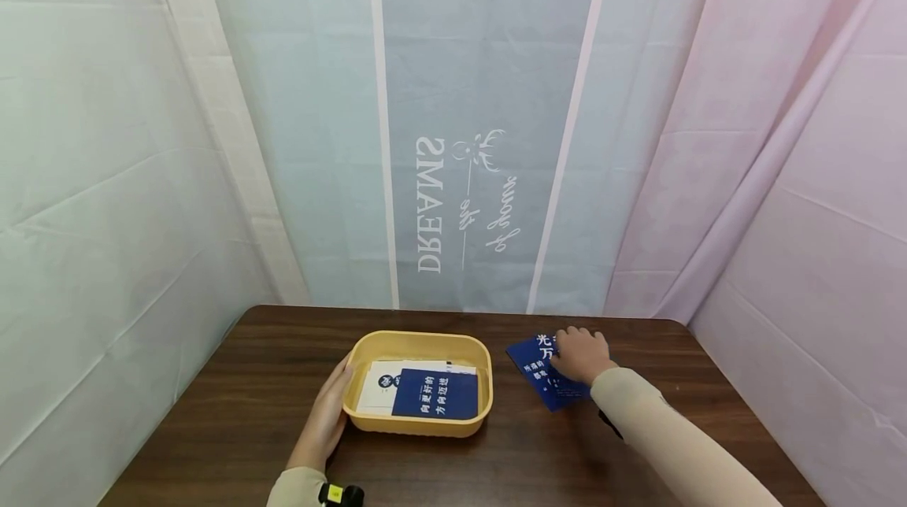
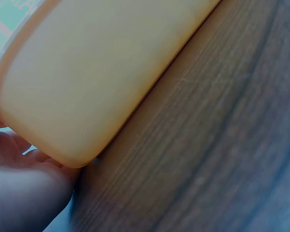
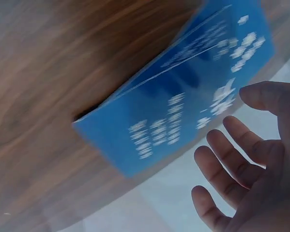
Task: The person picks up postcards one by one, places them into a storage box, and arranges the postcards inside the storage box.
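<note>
A yellow plastic basin (image 1: 418, 426) stands on the table with cards in it. On top in it lies a blue card (image 1: 453, 395) with white characters, partly over white cards (image 1: 377, 387). My left hand (image 1: 330, 412) rests against the basin's outer left side; in the left wrist view the fingers (image 2: 38, 157) lie along its wall and are partly hidden. To the basin's right, overlapping blue cards (image 1: 538, 369) with white print lie on the table. My right hand (image 1: 583, 355) is over their right part. Its fingers (image 3: 227, 169) are loosely bent, with nothing between them in the right wrist view.
The dark wooden table (image 1: 425, 475) has rounded far corners. Behind it hangs a pale blue and grey curtain (image 1: 482, 58) with mirrored lettering. White cloth (image 1: 85, 176) hangs on the left and pinkish cloth (image 1: 822, 255) on the right, close to the table's sides.
</note>
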The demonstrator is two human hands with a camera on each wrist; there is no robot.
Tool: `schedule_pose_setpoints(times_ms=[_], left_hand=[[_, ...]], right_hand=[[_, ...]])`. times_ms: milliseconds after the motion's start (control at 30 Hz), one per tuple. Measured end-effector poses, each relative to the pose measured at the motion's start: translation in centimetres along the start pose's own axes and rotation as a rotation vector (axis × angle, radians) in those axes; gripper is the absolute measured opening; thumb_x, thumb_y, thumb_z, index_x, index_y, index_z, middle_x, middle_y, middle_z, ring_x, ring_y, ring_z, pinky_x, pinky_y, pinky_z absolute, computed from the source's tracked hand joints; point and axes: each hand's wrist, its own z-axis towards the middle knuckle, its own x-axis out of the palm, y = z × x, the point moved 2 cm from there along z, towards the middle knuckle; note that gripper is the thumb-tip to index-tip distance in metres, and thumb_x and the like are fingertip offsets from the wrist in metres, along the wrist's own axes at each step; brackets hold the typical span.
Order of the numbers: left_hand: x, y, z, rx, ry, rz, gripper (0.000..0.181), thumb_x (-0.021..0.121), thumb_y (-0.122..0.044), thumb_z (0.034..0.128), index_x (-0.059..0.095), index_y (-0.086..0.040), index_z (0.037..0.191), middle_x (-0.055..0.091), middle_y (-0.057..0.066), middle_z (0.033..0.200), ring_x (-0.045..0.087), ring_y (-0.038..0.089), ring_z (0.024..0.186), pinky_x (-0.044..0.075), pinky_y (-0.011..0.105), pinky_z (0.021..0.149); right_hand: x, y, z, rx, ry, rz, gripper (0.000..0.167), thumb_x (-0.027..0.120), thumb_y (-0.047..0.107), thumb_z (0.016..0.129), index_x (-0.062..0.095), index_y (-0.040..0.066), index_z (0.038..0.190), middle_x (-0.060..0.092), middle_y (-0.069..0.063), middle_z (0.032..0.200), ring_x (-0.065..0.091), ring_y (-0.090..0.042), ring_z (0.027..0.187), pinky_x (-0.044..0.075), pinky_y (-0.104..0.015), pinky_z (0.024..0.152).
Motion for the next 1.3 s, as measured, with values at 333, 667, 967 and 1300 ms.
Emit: schedule_pose_setpoints(times_ms=[333,667,967,1300], left_hand=[[-0.1,0.0,0.0,-0.007,-0.013,0.008,0.059,0.032,-0.032,0.1114,0.016,-0.004,0.16,0.011,0.021,0.165,0.011,0.037,0.15,0.011,0.055,0.12],[-0.1,0.0,0.0,-0.004,-0.008,0.008,0.058,0.031,-0.031,0.1116,0.015,-0.004,0.161,0.011,0.021,0.165,0.011,0.037,0.15,0.01,0.055,0.12],[-0.1,-0.1,0.1,-0.008,-0.01,0.021,0.058,0.03,-0.031,0.1117,0.013,-0.004,0.161,0.009,0.022,0.165,0.009,0.039,0.15,0.011,0.055,0.119],[0.0,-0.1,0.1,-0.012,-0.011,0.01,0.058,0.031,-0.03,0.1116,0.015,-0.003,0.16,0.01,0.022,0.165,0.01,0.038,0.15,0.011,0.055,0.119]], right_hand=[[1.1,-3.7,-0.6,0.144,0.087,0.059,0.059,0.071,0.035,0.091,0.058,-0.012,0.123,0.061,-0.027,0.112,0.057,-0.045,0.107,0.042,-0.065,0.092],[1.6,-6.0,-0.6,0.383,0.26,0.316,0.09,0.069,0.052,0.09,0.041,-0.023,0.131,0.059,-0.035,0.109,0.058,-0.039,0.093,0.048,-0.062,0.088],[2.0,-6.2,0.1,0.435,0.325,0.373,0.086,0.072,0.046,0.09,0.045,-0.024,0.132,0.053,-0.041,0.121,0.056,-0.045,0.106,0.044,-0.062,0.097],[2.9,-6.9,0.0,0.519,0.275,0.614,0.098,0.082,0.04,0.082,0.032,-0.028,0.134,0.043,-0.047,0.127,0.048,-0.055,0.118,0.042,-0.062,0.102]])
